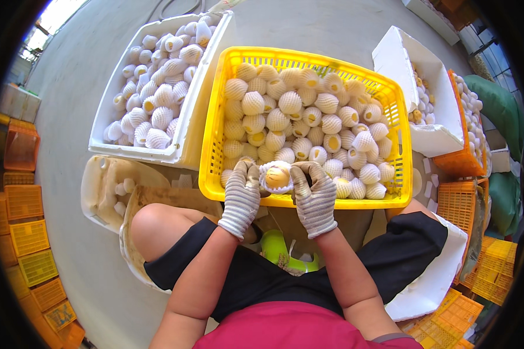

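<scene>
grey floor (70, 128); netted fruit (277, 177) between left hand (242, 195) and right hand (315, 198)

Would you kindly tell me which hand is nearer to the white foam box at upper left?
Left. In the picture, the left hand is below and right of the white foam box; the right hand is farther right, beyond the netted fruit.

Yellow fruit (278, 177), white foam net (278, 189) (face bare), at crate rim (355, 203)
</scene>
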Demonstrator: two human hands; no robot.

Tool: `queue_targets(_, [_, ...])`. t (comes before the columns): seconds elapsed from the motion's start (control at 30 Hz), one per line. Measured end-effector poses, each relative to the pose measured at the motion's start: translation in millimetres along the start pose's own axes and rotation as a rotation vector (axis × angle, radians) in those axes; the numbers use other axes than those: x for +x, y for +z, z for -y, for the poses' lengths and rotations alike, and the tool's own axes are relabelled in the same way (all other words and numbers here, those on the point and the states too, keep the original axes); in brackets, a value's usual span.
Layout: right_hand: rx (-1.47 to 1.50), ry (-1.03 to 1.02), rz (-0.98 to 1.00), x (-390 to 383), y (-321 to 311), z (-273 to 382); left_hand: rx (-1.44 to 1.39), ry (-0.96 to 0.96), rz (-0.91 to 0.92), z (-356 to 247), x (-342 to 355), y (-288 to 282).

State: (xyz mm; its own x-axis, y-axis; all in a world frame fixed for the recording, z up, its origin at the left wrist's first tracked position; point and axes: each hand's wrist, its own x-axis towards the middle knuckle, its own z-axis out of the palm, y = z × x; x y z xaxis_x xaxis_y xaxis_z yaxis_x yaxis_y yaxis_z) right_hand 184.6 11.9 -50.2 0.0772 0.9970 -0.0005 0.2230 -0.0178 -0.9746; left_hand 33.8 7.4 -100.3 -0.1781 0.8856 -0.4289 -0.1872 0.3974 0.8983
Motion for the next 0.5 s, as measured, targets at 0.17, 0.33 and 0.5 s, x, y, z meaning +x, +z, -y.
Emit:
queue_targets(0.17, [0.198,0.103,0.289,-2,6,21,-0.215,-0.052,0.138,-22,-19,9])
queue_targets(0.33, [0.655,0.353,0.289,16,-18,12,0.090,0.062,0.141,-81,-38,-36])
queue_targets(0.5, [-0.676,-0.101,-0.067,83,-84,-99,0.535,0.471,-0.571,-132,-63,-145])
